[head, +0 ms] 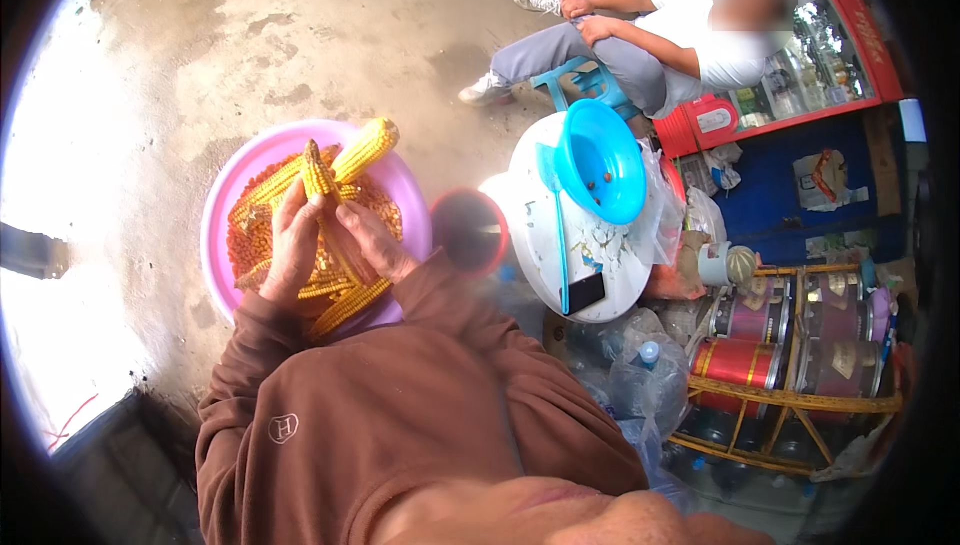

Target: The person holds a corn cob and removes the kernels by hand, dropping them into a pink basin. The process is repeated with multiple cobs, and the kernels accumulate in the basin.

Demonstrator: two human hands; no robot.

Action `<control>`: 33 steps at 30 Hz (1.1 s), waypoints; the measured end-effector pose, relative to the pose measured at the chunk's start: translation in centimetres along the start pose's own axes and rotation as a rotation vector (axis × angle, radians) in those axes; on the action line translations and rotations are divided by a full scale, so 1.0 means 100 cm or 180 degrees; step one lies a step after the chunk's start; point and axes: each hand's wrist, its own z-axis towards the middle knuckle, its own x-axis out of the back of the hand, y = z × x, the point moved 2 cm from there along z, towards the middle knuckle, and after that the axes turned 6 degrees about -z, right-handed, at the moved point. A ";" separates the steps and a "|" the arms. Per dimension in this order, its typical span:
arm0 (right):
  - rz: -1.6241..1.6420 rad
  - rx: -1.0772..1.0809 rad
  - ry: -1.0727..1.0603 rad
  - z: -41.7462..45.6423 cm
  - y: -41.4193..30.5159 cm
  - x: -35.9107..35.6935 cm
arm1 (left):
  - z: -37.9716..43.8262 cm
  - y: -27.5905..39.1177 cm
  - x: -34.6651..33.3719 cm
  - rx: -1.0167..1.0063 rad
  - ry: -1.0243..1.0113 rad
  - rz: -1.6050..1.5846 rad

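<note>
A pink plastic basin [416,200] holds loose kernels and several ears of yellow corn. Above it, my left hand [291,239] grips a dark-tipped ear of corn [316,173] with its tip pointing away from me. Close beside it, my right hand [375,239] is closed around a reddish-brown, mostly bare corn cob [346,248], pressed against that ear. The fingers of both hands are partly hidden behind the cobs. A thicker yellow ear [367,149] leans on the far rim, and another ear [352,308] lies near my body.
Right of the basin is a blurred red-rimmed container [471,231]. A round white table [529,260] carries a blue bowl [604,162], a blue fly swatter [562,245] and a phone [585,293]. A person [637,49] sits beyond it. Wrapped cylinders fill a yellow rack [787,391].
</note>
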 end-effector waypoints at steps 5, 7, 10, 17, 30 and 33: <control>-0.0150 0.0178 0.0123 0.002 0.004 0.001 | 0.001 -0.006 0.003 -0.0074 0.0093 0.0057; -0.0385 0.0212 0.0176 0.000 -0.001 0.001 | 0.002 -0.005 0.001 -0.0054 0.0118 0.0033; -0.0185 0.0223 0.0138 0.003 0.011 0.004 | 0.000 -0.003 -0.001 -0.0058 0.0183 0.0246; -0.0743 0.0401 0.0312 0.003 0.008 0.004 | 0.000 0.006 -0.013 -0.0067 0.0019 0.0263; -0.1409 0.0662 0.0549 0.013 0.020 0.008 | 0.010 -0.006 0.011 -0.0275 -0.0173 0.0060; -0.2039 0.0929 0.0887 0.022 0.061 0.035 | 0.013 -0.013 0.014 -0.0065 -0.0289 -0.0009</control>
